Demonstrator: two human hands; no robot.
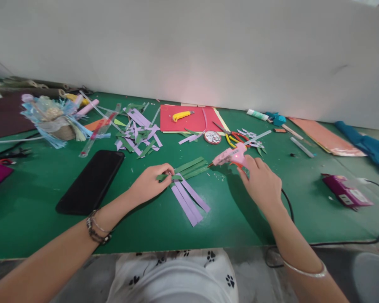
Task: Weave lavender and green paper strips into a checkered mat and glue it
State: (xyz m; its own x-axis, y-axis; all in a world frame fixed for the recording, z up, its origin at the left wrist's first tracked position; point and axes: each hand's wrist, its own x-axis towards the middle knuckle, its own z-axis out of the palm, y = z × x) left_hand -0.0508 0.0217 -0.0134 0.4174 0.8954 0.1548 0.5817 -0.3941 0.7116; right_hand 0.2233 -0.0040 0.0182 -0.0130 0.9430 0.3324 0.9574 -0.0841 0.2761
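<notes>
My left hand [156,179] pinches the joined end of several paper strips. Green strips [192,167] fan out to the right from there, and purple strips [188,200] spread toward the table's front edge. In my right hand [261,181] is a pink glue gun [232,155], with a clear glue stick [259,137] poking out of its back. The gun's nozzle points left, at the far ends of the green strips; whether it touches them I cannot tell. A black phone [91,182] lies left of my left hand.
A pile of green and purple strips [138,130] lies beyond my left hand. Behind are red paper [169,120], a yellow cutter [182,115], pliers [229,136] and a round case [212,137]. A black cord [344,243] runs along the right front edge. A decorated pot [61,128] stands left.
</notes>
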